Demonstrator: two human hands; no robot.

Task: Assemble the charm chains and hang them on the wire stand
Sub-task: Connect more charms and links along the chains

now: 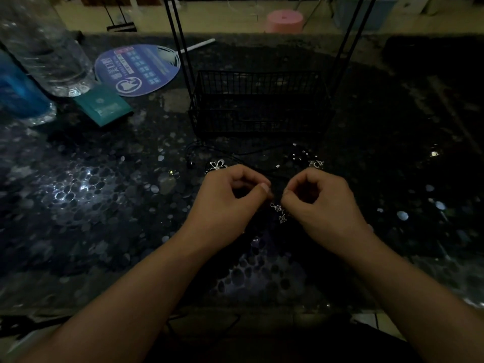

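Your left hand [230,199] and right hand [320,203] hung close together over the dark bench [104,205] — fingers of each pinched on a small silver charm chain [279,212] dangling between them; the wire stand [259,103] stood just beyond

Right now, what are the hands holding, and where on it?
Both hands pinch one charm chain at its top end: left hand and right hand meet fingertip to fingertip, silver charms dangling below. The exact link pinched is too dark to tell.

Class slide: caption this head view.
Both hands pinch a silver charm chain before the wire stand.
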